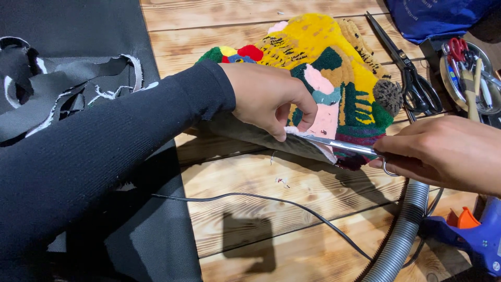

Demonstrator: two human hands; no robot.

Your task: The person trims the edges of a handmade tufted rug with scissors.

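The tufted rug [334, 78] is showing yellow with green, pink, red, blue and maroon patches and a grey underside. Black-handled shears [412, 78] are lying beside it. The wooden table [292, 209] is showing pale planks with dark scorched grain. A blue glue gun [477, 237] is showing an orange trigger.

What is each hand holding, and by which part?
The left hand pinches the grey backing edge of the colourful tufted rug, lifting it. The right hand holds small silver scissors by the handle loops, blades at that edge.
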